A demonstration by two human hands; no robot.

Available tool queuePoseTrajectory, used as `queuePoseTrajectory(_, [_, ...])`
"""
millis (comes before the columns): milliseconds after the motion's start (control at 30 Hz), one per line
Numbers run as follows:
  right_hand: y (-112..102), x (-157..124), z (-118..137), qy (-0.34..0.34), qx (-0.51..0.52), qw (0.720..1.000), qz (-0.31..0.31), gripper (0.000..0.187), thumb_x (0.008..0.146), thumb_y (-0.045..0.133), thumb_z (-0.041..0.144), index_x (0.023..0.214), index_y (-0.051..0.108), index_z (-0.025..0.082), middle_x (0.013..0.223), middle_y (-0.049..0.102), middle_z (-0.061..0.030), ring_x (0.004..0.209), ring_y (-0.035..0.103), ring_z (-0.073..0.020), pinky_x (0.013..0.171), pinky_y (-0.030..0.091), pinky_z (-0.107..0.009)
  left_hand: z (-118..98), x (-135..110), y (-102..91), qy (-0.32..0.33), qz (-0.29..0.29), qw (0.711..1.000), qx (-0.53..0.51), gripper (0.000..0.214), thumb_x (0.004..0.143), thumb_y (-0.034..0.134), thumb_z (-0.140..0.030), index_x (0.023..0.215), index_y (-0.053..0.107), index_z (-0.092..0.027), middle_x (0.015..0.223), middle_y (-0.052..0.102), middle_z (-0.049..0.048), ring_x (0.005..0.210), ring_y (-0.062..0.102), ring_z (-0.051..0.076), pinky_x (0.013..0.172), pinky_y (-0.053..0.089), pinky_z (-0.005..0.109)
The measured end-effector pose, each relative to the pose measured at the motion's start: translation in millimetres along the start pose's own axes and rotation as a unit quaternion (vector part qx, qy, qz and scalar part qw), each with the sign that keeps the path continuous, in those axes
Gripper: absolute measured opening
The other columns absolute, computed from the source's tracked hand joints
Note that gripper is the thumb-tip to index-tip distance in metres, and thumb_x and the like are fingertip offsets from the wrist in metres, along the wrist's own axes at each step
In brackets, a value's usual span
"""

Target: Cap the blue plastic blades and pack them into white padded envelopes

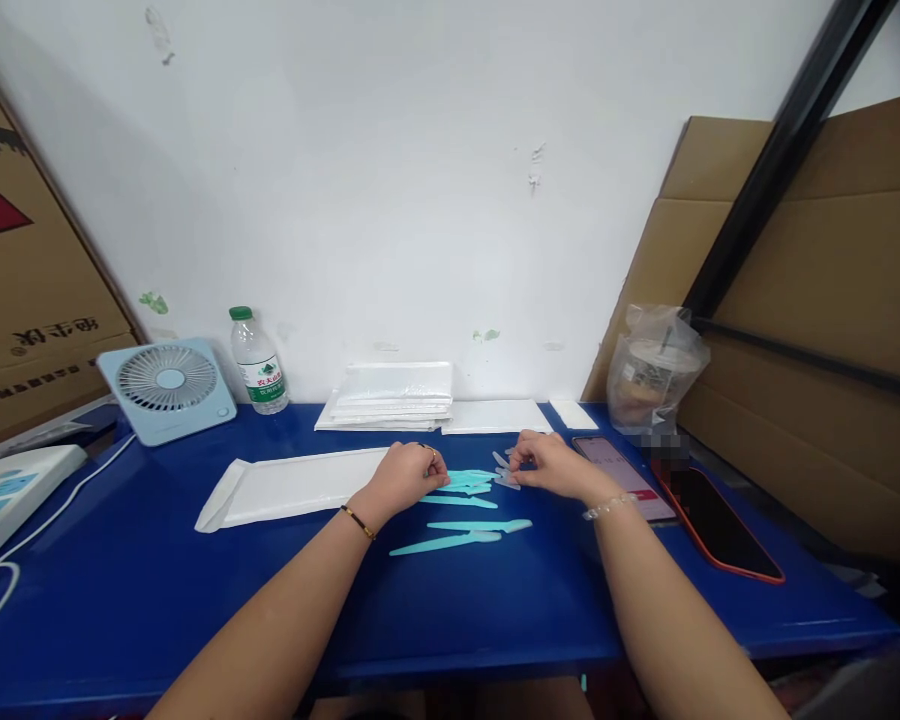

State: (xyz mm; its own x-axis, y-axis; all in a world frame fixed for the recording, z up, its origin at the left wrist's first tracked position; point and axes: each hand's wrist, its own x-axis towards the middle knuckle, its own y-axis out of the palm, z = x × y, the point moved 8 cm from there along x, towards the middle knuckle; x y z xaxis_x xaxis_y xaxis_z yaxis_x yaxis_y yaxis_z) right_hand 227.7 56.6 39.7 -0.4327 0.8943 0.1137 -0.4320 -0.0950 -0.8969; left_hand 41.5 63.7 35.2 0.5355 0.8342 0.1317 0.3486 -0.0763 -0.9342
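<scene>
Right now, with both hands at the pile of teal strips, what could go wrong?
1. The left hand and right hand work close together over the teal strips; a sweep of the wrist might scatter the two loose strips lying nearer the table edge.
2. The right forearm lies beside the two phones; the red-cased one sits near the table's right edge and could get nudged off.
3. The water bottle stands next to the fan and its cable; its cap appears on.
</scene>
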Motion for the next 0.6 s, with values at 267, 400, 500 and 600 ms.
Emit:
queuePoseTrajectory(267, [35, -8, 23, -0.053, 0.032, 0.984, 0.166, 0.017, 0.056, 0.079, 0.032, 0.061, 0.068, 0.020, 0.068, 0.057, 0.0016, 0.063, 0.051, -0.0132, 0.062, 0.037, -0.026, -23, -11, 12.8, 0.071, 0.059, 0.990, -0.102, 0.029, 0.076, 0.057, -0.047, 0.084, 0.069, -0.022, 0.081, 0.067, 0.0012, 0.071, 0.057, 0.014, 0.059, 0.036, 0.023])
queuePoseTrajectory(400, [31, -3, 29, -0.087, 0.022, 0.989, 0.114, 0.013, 0.065, 0.074, 0.031, 0.065, 0.067, 0.020, 0.071, 0.056, 0.0007, 0.066, 0.050, -0.0132, 0.063, 0.037, -0.026, -31, -11, 21.0, 0.091, 0.076, 0.990, -0.082, 0.020, 0.075, 0.060, -0.039, 0.081, 0.070, -0.022, 0.077, 0.068, 0.0007, 0.070, 0.058, 0.015, 0.058, 0.035, 0.023])
queuePoseTrajectory(500, [22, 0, 25, -0.076, 0.027, 0.994, 0.073, 0.013, 0.071, 0.069, 0.032, 0.072, 0.066, 0.019, 0.078, 0.055, -0.0002, 0.066, 0.050, -0.0124, 0.060, 0.037, -0.024, -26, -7, 14.0, 0.073, 0.037, 0.995, -0.050, 0.015, 0.077, 0.057, -0.031, 0.078, 0.070, -0.023, 0.077, 0.069, 0.0002, 0.071, 0.058, 0.015, 0.060, 0.035, 0.024])
queuePoseTrajectory(600, [14, 2, 15, -0.055, 0.013, 0.998, 0.040, 0.011, 0.072, 0.067, 0.028, 0.071, 0.065, 0.018, 0.079, 0.055, -0.0005, 0.065, 0.051, -0.0119, 0.060, 0.036, -0.023, -15, -5, 4.1, 0.044, 0.009, 0.999, -0.014, 0.015, 0.077, 0.056, -0.029, 0.076, 0.070, -0.023, 0.079, 0.069, 0.0005, 0.072, 0.058, 0.016, 0.063, 0.035, 0.025])
